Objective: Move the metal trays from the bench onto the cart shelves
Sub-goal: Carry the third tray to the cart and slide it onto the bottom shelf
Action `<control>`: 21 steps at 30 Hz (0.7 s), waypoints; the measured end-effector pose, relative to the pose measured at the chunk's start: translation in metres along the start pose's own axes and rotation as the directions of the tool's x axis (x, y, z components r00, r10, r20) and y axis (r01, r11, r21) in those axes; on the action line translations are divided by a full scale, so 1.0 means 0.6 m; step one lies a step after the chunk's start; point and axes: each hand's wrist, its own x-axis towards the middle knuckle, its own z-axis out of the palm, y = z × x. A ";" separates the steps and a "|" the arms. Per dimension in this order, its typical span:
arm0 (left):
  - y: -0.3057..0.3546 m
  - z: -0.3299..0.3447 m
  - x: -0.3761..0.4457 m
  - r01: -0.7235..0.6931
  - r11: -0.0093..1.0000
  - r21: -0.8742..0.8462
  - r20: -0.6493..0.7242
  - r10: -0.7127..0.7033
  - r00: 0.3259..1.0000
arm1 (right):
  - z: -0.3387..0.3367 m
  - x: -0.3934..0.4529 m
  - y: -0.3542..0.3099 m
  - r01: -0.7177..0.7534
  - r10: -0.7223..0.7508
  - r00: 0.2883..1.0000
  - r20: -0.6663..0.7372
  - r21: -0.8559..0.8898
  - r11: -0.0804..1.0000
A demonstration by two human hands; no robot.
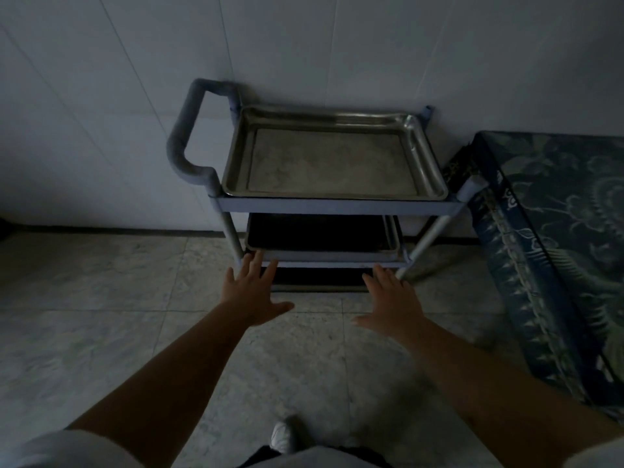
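I am holding my left hand (253,293) and right hand (391,304) open and empty just before the cart (337,207), its trays (332,157) lying beyond them, over a tiled floor (101,298).

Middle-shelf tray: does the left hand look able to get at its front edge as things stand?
Probably yes. The left hand is open and empty, its fingertips just short of the middle-shelf tray, whose front edge faces the person with nothing in between. The top shelf overhangs, leaving only a low gap.

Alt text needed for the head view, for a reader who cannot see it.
Two empty, open hands, left hand and right hand, reach toward a grey cart standing against a wall. A metal tray sits on its top shelf and another tray on the shelf below; a patterned blue bench stands to the right.
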 end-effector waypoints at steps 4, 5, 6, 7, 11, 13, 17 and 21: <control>0.027 0.032 0.023 0.009 0.999 -0.033 0.004 -0.009 1.000 | 0.018 0.029 0.018 -0.019 0.017 0.999 0.043 0.054 0.998; 0.034 0.044 0.038 0.011 0.999 -0.041 0.014 -0.011 1.000 | 0.033 0.043 0.023 -0.024 0.019 0.998 0.064 0.072 0.997; 0.040 0.059 0.058 0.017 0.999 -0.046 0.017 -0.016 1.000 | 0.053 0.062 0.030 -0.026 0.020 0.997 0.075 0.083 0.996; 0.043 0.076 0.083 0.022 0.999 -0.047 0.018 -0.021 1.000 | 0.075 0.085 0.036 -0.024 0.017 0.996 0.088 0.076 0.997; 0.031 0.172 0.195 0.029 0.999 -0.014 -0.010 -0.029 1.000 | 0.171 0.191 0.058 0.021 -0.019 0.995 0.103 -0.022 1.000; 0.012 0.243 0.272 0.018 0.999 0.037 -0.027 -0.017 0.999 | 0.223 0.269 0.072 0.043 -0.040 0.997 0.062 -0.050 0.998; -0.032 0.364 0.445 -0.045 0.990 0.137 -0.089 0.057 0.994 | 0.302 0.448 0.101 0.120 -0.126 0.988 -0.093 -0.072 0.990; -0.061 0.428 0.563 -0.050 0.983 0.177 -0.165 0.079 0.983 | 0.348 0.576 0.129 0.140 -0.150 0.972 -0.182 -0.071 0.988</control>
